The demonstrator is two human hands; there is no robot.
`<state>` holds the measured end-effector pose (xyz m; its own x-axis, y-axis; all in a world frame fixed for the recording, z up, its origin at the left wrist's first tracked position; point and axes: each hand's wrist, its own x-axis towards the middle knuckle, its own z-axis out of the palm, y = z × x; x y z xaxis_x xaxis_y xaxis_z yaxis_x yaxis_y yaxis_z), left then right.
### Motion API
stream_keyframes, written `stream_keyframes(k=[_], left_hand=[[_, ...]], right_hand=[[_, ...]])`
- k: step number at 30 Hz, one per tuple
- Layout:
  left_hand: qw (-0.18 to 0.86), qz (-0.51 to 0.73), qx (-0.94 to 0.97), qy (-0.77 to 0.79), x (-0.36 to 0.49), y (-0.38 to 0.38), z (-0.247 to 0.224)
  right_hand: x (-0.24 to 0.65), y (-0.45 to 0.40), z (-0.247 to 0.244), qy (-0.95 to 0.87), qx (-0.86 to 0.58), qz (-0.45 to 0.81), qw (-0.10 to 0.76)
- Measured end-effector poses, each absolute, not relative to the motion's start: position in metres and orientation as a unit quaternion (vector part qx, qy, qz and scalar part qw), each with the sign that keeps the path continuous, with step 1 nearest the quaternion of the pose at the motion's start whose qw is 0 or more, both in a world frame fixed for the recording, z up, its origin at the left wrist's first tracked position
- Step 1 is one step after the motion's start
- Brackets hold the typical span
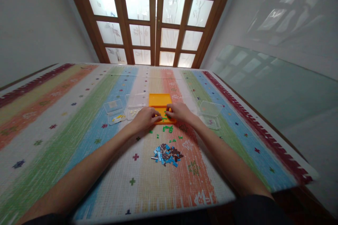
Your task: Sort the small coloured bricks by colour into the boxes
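An orange plastic box (160, 100) lies on the table with its lid laid back, and small green toy bricks (164, 118) are in its near half. My left hand (146, 117) reaches over the box's left side, thumb and fingers drawn together at the tips. From the right, my right hand (180, 111) bends over the same half, its fingers curled in a pinch by the green bricks. Whatever either hand pinches is too small to make out. Just in front of the box lie several loose green bricks (168, 129).
Nearer me is a pile of blue and brown bricks (167, 154). To the left stand an open clear box (114, 111) with yellow pieces and another clear box (129, 117) with whitish pieces. An open clear box (210, 121) stands right. A striped tablecloth (105, 168) covers the table.
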<state>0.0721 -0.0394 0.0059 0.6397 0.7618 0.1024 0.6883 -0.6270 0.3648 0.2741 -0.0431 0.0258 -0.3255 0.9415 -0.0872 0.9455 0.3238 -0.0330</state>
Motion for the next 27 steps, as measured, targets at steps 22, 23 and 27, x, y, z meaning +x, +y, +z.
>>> stream_keyframes(k=[22,23,27], left_hand=[[0.220,-0.055,0.933,0.280,0.050,-0.056,0.047],[0.212,-0.065,0.931,0.289,0.049,-0.056,0.048],[0.188,-0.089,0.929,0.306,0.049,-0.058,0.049]], right_hand=[[0.262,-0.050,0.032,0.801,0.595,-0.008,0.056],[0.263,-0.050,0.035,0.804,0.593,-0.006,0.054],[0.270,-0.056,0.052,0.845,0.533,-0.027,0.037]])
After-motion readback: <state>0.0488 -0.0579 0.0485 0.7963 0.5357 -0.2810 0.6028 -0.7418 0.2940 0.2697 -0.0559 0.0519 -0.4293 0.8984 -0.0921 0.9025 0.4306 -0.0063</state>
